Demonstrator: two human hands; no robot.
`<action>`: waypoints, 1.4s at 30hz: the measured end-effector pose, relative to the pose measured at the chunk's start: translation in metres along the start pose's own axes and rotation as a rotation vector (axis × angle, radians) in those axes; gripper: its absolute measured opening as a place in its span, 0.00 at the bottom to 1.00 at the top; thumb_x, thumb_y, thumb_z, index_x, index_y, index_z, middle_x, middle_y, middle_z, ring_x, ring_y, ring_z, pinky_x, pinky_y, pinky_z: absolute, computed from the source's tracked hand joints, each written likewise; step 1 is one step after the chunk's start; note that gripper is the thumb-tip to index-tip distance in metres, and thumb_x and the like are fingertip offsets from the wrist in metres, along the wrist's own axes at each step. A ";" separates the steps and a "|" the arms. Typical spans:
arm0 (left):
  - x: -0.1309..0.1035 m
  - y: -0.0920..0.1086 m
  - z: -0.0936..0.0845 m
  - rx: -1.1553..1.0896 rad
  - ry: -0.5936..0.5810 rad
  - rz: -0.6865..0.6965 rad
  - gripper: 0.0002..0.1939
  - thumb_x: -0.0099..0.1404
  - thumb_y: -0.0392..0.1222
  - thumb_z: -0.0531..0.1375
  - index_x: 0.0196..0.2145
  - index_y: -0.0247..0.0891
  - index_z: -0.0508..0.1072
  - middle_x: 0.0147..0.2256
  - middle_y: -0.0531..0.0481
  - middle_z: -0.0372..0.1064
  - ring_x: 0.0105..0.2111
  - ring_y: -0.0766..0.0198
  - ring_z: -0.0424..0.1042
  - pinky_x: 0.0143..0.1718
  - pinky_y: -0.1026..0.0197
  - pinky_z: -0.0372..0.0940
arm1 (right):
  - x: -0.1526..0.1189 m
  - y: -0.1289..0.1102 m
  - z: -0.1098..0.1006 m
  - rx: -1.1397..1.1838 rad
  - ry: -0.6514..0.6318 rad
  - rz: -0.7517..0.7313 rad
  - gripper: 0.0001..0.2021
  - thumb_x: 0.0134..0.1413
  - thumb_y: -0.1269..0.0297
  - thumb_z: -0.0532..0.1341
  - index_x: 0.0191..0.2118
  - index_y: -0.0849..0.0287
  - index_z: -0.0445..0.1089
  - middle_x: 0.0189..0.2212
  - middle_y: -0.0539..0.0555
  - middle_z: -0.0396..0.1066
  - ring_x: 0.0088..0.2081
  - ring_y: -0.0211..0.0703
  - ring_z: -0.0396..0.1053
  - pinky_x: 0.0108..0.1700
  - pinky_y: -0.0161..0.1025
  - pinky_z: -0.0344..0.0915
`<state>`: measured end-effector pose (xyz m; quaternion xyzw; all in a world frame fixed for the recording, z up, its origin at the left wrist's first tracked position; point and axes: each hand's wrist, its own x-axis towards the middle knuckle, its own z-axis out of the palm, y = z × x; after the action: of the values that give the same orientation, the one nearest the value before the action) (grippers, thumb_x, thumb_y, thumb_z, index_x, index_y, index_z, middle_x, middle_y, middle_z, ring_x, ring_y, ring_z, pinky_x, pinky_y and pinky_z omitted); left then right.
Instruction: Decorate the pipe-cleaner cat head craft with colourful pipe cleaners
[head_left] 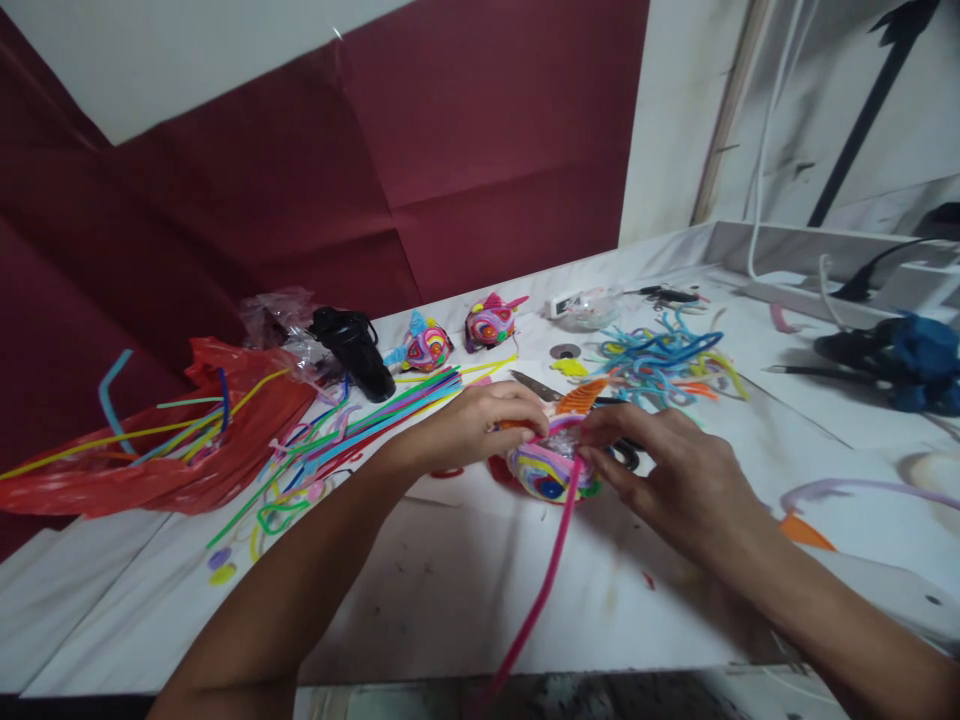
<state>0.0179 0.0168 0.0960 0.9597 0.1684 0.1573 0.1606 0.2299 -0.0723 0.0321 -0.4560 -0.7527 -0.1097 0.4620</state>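
A round, multicoloured pipe-cleaner fish (541, 474) with an orange fin (582, 397) sits on the table between my hands. My left hand (491, 425) grips its left upper side, fingers curled over the rim. On the other side, my right hand (664, 465) pinches at the top edge, close to a pink pipe cleaner (553, 575). That pipe cleaner runs from the fish down toward the table's front edge. Clear shiny material shows in the opening on top. Behind the fish lie scissors (531, 385), partly covered by my right hand and the fin.
Two similar finished-looking fish (427, 345) stand at the back beside a black bottle (354, 352). At left, a red plastic bag (225, 465) holds pipe cleaners, with more strewn alongside. A tangle of blue pieces (664, 350) lies back right; a dark blue object (896, 360) is further right.
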 end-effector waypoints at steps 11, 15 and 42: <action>-0.006 0.000 -0.008 0.038 -0.050 0.038 0.14 0.66 0.31 0.53 0.43 0.37 0.77 0.53 0.41 0.73 0.54 0.59 0.71 0.58 0.55 0.64 | 0.000 -0.001 0.000 -0.003 0.005 0.003 0.05 0.59 0.71 0.57 0.38 0.55 0.67 0.27 0.48 0.76 0.26 0.43 0.73 0.31 0.41 0.64; -0.009 0.002 -0.009 0.067 -0.030 0.054 0.13 0.65 0.32 0.54 0.45 0.37 0.75 0.52 0.41 0.72 0.55 0.58 0.70 0.58 0.54 0.64 | 0.000 0.000 0.002 -0.009 0.004 0.005 0.05 0.60 0.71 0.57 0.38 0.55 0.67 0.27 0.48 0.76 0.27 0.44 0.73 0.31 0.41 0.64; -0.048 -0.009 0.039 0.322 0.382 0.149 0.20 0.62 0.29 0.55 0.52 0.39 0.70 0.62 0.36 0.53 0.62 0.48 0.59 0.58 0.43 0.64 | 0.003 -0.002 0.002 -0.020 -0.012 0.010 0.04 0.60 0.72 0.58 0.38 0.56 0.66 0.27 0.48 0.75 0.27 0.43 0.72 0.30 0.41 0.62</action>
<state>-0.0136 -0.0030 0.0455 0.9356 0.1472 0.3184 -0.0409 0.2264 -0.0710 0.0339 -0.4650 -0.7521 -0.1124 0.4533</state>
